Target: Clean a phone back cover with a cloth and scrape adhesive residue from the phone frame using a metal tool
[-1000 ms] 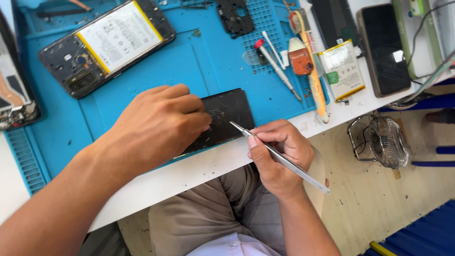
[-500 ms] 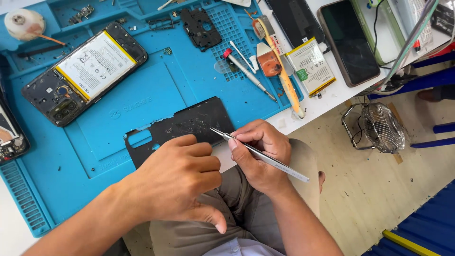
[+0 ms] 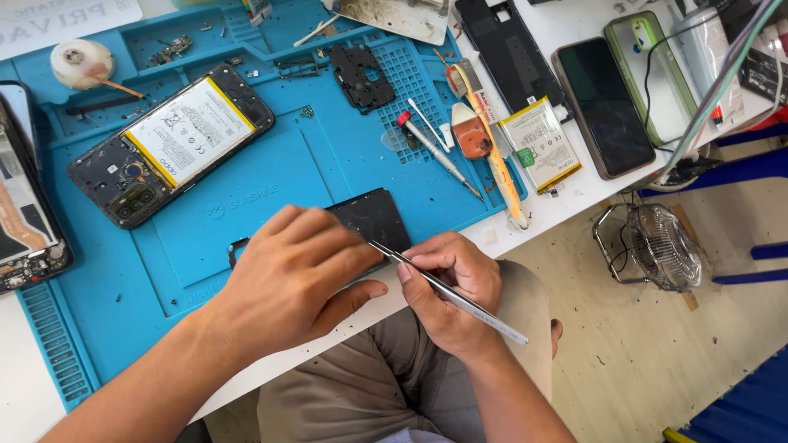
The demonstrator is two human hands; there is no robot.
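Now left hand (image 3: 291, 275) pressing panel (image 3: 373, 217), right hand (image 3: 451, 287) pinching tweezers (image 3: 447, 291)

A flat black plastic phone frame plate (image 3: 371, 220) lies face-down on the blue silicone work mat near its front edge, tilted slightly, with most of its left part hidden under the hand; its right end shows a dusty matte surface, and a thin cut-out strip of it shows at the far left. A pair of slim silver metal tweezers (image 3: 447, 291) slants from lower right to upper left, its closed point touching the plate's near edge.
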